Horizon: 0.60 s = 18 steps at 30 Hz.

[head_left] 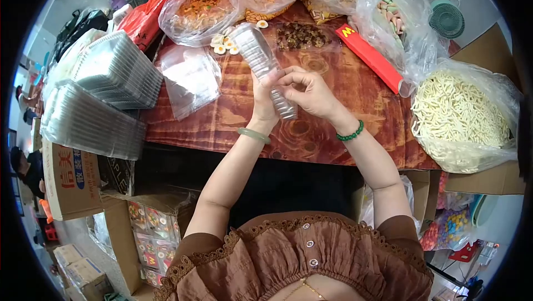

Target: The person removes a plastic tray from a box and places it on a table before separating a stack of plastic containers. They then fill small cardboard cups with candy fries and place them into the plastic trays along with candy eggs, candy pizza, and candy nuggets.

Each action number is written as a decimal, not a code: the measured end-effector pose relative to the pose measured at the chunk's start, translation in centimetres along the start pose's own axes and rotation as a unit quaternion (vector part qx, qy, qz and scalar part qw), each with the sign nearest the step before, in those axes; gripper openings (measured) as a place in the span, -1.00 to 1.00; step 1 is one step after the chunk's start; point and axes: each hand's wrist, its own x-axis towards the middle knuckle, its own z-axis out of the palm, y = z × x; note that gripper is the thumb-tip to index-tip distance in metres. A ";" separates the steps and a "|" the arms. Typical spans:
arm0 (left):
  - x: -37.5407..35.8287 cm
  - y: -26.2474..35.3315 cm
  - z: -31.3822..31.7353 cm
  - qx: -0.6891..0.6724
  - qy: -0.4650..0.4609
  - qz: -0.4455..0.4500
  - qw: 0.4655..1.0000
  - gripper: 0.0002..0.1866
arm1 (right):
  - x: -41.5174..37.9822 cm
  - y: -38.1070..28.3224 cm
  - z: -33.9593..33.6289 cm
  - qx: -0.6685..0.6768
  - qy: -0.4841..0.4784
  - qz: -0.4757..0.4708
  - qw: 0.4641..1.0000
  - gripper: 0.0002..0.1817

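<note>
Probably light and crushable, the clear plastic trays (254,49) suit edge holds; left hand (263,99) clasps them, right hand (312,93) pinches their side.

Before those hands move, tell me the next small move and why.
I'd ease one layer off the long, clear, ribbed plastic stack with the bare right hand: the bare left hand grips the stack around its middle, the right thumb and fingers are bent close at its side, and its layers look nested.

Both bare hands (286,91) close together, forearms reaching forward, fingers bent
</note>
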 end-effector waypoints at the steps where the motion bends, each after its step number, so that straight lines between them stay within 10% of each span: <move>1: 0.2 0.1 -0.3 0.031 0.005 0.024 0.999 -0.38 | 0.1 -0.3 0.4 -0.084 0.026 -0.045 0.995 -0.87; 7: -0.2 4.4 -3.6 0.065 0.084 -0.006 0.994 -0.48 | 2.9 -0.1 -3.4 -0.095 0.109 -0.018 0.989 -0.87; 12: -2.2 9.2 -7.7 -0.008 0.128 0.003 0.992 -0.48 | 7.2 2.6 -10.4 -0.016 -0.209 0.214 0.954 -0.83; 18: -4.5 12.1 -8.4 -0.025 0.159 0.003 0.987 -0.52 | 9.7 6.2 -6.1 -0.396 -0.175 0.182 0.883 -0.71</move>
